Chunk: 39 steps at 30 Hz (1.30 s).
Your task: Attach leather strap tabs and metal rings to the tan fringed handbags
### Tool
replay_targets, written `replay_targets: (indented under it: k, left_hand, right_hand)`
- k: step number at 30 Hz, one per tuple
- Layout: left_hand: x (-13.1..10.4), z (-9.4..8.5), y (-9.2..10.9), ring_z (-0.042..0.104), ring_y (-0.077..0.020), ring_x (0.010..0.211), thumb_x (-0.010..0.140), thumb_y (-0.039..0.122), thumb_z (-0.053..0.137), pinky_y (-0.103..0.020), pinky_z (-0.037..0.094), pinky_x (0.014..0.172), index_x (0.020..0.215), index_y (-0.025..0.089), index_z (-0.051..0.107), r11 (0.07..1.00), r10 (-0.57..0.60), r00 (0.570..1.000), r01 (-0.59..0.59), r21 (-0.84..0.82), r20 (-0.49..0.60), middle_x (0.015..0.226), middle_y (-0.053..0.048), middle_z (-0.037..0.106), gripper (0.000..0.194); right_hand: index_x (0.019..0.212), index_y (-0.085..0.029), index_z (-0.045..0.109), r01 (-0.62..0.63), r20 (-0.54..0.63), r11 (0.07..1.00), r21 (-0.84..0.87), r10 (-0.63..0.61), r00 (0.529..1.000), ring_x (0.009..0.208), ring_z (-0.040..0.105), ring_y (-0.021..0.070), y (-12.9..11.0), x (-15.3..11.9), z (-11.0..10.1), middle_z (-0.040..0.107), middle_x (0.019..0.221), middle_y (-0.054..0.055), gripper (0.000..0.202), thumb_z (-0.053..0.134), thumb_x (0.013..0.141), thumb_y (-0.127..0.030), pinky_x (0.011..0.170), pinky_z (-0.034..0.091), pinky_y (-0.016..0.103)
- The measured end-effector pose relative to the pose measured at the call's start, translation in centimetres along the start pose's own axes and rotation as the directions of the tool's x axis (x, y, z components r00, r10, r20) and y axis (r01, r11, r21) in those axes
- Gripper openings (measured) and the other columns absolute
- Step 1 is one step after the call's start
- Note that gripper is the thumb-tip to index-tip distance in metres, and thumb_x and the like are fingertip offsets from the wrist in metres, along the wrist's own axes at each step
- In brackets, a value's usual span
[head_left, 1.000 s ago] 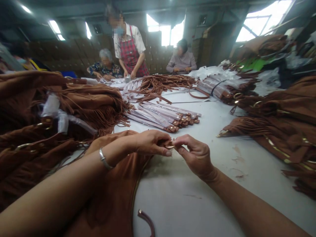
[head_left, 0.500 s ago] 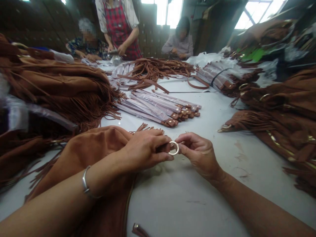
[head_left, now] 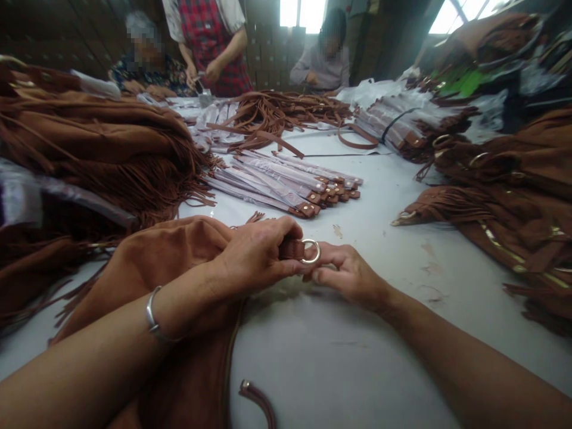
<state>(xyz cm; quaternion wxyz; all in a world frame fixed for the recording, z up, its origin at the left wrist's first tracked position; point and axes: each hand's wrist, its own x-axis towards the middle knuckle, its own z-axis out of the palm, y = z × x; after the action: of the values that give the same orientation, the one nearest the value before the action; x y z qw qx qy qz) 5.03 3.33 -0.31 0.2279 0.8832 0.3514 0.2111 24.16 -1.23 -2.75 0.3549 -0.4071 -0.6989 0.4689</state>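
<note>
My left hand is closed around a brown leather tab, which sticks out between thumb and forefinger. A silver metal ring hangs at the tab's end. The fingers of my right hand are behind and below the ring, touching it, with the thumb bent in; what they pinch is mostly hidden. Beneath my left forearm, which wears a silver bangle, lies a brown suede bag with a zip along its edge. A short brown cord with a metal tip lies near the front edge.
Plastic-wrapped brown straps lie on the white table ahead of my hands. Fringed bags are heaped on the left, more bags on the right. A strap bundle lies farther back. Three people work across the table.
My right hand has shifted from pinching the ring's right side to below and behind it. The ring and tab now show more clearly. The view has tilted slightly down.
</note>
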Motion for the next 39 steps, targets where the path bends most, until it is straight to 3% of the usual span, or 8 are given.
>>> replay_targets:
  k: [4,10,16,19,23,26,32,39]
  left_hand:
    - [-0.1,0.0,0.3,0.053,-0.014,0.07,0.069,0.037,0.071,-0.026,0.04,0.063,0.091,0.018,0.055,0.999,0.039,0.999,-0.039,0.021,0.017,0.077,0.0,0.058,0.033]
    - [-0.1,0.1,0.6,0.053,-0.0135,0.068,0.069,0.036,0.071,-0.025,0.039,0.06,0.088,0.019,0.053,0.998,-0.051,0.998,0.052,0.025,-0.041,0.074,0.002,0.058,0.031]
    - [-0.1,0.7,0.3,0.053,-0.013,0.066,0.071,0.037,0.071,-0.025,0.039,0.059,0.087,0.019,0.053,0.998,-0.052,0.996,0.049,-0.038,-0.077,0.073,0.002,0.058,0.031]
    - [-0.1,0.9,0.1,0.053,-0.0126,0.065,0.071,0.037,0.071,-0.024,0.04,0.057,0.089,0.019,0.054,0.995,-0.066,0.994,0.059,-0.083,-0.082,0.071,0.002,0.058,0.031]
    - [-0.1,1.0,0.1,0.051,-0.0105,0.061,0.073,0.034,0.07,-0.022,0.038,0.056,0.089,0.019,0.055,0.992,-0.033,0.996,0.022,-0.124,-0.084,0.067,0.004,0.056,0.026]
    - [-0.1,1.1,0.3,0.053,-0.0121,0.069,0.072,0.03,0.071,-0.023,0.04,0.061,0.094,0.018,0.058,0.996,0.038,0.998,-0.042,-0.082,-0.052,0.075,0.001,0.058,0.027]
    - [-0.4,1.5,0.2,0.053,-0.0138,0.074,0.075,0.033,0.067,-0.025,0.041,0.067,0.099,0.018,0.061,0.989,0.141,0.988,-0.143,0.029,0.063,0.084,-0.002,0.057,0.028]
    - [-0.3,1.5,0.1,0.048,-0.0105,0.066,0.077,0.032,0.064,-0.022,0.036,0.06,0.089,0.017,0.062,0.992,0.107,0.99,-0.113,-0.062,-0.094,0.071,0.001,0.054,0.02]
  right_hand:
    - [0.061,-0.015,0.06,-0.107,-0.103,0.985,0.139,0.122,0.987,0.06,0.05,0.0134,0.1,-0.1,-0.9,0.057,0.061,0.002,0.023,0.051,0.078,-0.027,0.061,0.04,0.027]
    - [0.061,-0.015,0.058,-0.075,-0.219,0.985,0.156,0.109,0.97,0.057,0.043,0.0102,-1.0,-0.3,-0.1,0.051,0.058,0.0,0.031,0.057,0.082,-0.038,0.056,0.034,0.024]
    - [0.066,-0.015,0.057,-0.135,-0.36,0.823,0.551,0.381,0.852,0.047,0.029,0.0059,-1.5,-0.3,2.9,0.039,0.052,-0.005,0.028,0.067,0.073,-0.04,0.043,0.02,0.021]
    - [0.074,-0.014,0.057,-0.101,-0.278,0.619,0.779,0.485,0.829,0.048,0.03,0.0046,-1.7,-0.3,3.6,0.041,0.057,-0.005,0.026,0.072,0.068,-0.035,0.04,0.019,0.017]
    - [0.08,-0.016,0.054,-0.171,-0.042,0.428,0.887,0.444,0.895,0.044,0.02,0.0036,-1.8,-0.3,2.9,0.032,0.054,-0.008,0.024,0.069,0.073,-0.033,0.037,0.013,0.015]
    - [0.073,-0.016,0.05,-0.279,0.078,0.453,0.847,0.412,0.908,0.041,0.015,0.0038,-1.6,-0.2,1.6,0.024,0.047,-0.01,0.026,0.064,0.078,-0.038,0.037,0.014,0.014]
    - [0.063,-0.016,0.046,-0.563,0.285,0.498,0.66,0.527,0.801,0.039,0.012,0.0031,-0.7,-0.1,-0.6,0.019,0.043,-0.011,0.031,0.062,0.078,-0.036,0.037,0.012,0.015]
    - [0.075,-0.013,0.056,-0.314,0.067,0.55,0.774,0.423,0.904,0.045,0.033,0.0035,-0.7,-0.1,0.5,0.04,0.053,-0.006,0.029,0.063,0.078,-0.041,0.043,0.026,0.015]
